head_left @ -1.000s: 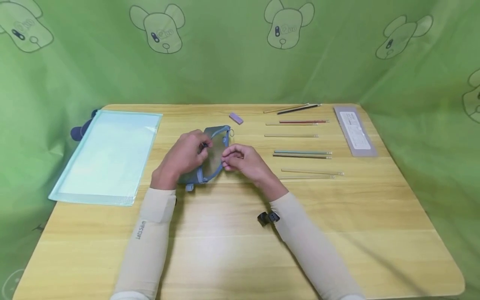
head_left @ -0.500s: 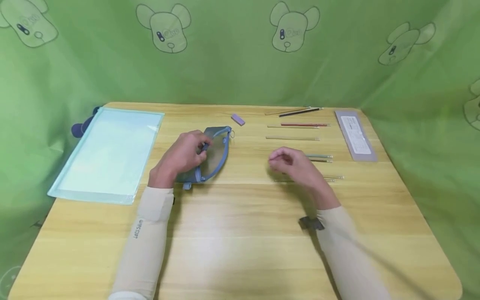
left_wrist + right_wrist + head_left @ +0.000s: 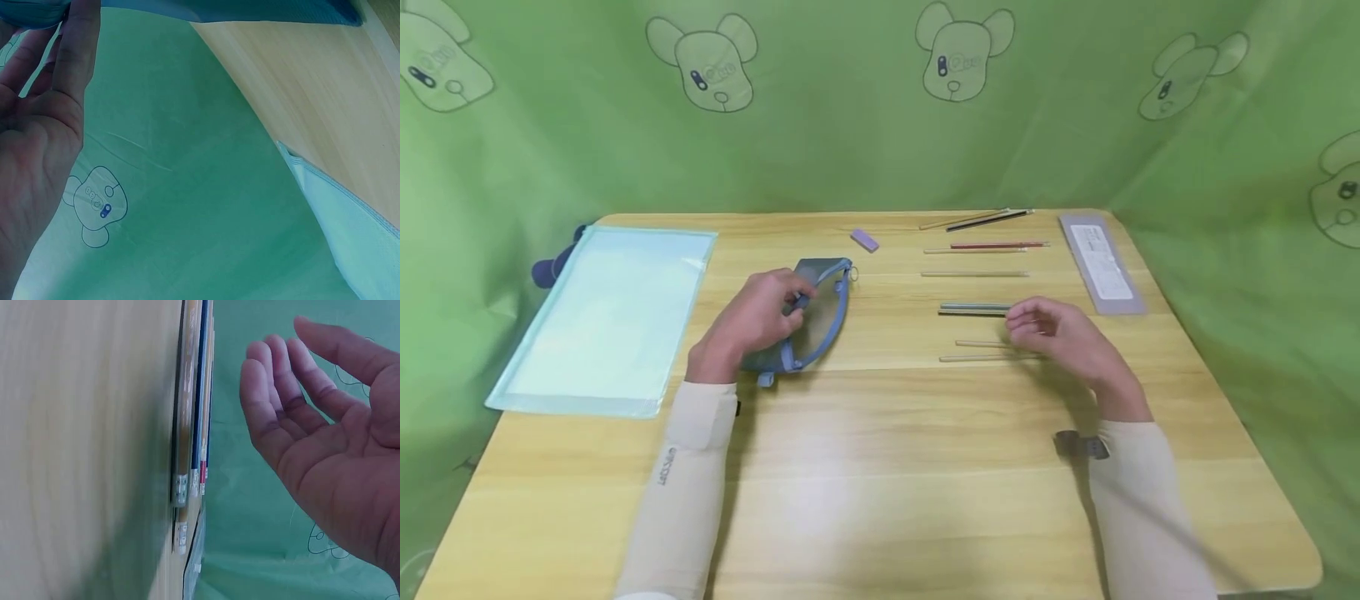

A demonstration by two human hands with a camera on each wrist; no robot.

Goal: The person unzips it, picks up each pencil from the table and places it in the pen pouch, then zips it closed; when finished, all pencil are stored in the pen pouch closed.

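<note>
My left hand pinches the near-left edge of a blue zip pencil pouch, whose mouth gapes toward the right. In the left wrist view the fingers curl at the pouch along the top edge. My right hand hovers over the eraser ends of the lower pencils, its fingers loosely bent with nothing between them. Those are a teal pencil beside a dark one, and two plain wooden pencils nearer me. The right wrist view shows the hand apart from the pencils.
More pencils lie in rows farther back, among them a red one and a black one. A purple eraser sits behind the pouch. At left lies a light blue zip folder; at right, a labelled flat case.
My right hand has left the pouch's rim and moved right, over the lower pencils. The left hand keeps its hold on the pouch. The view has shifted slightly.
</note>
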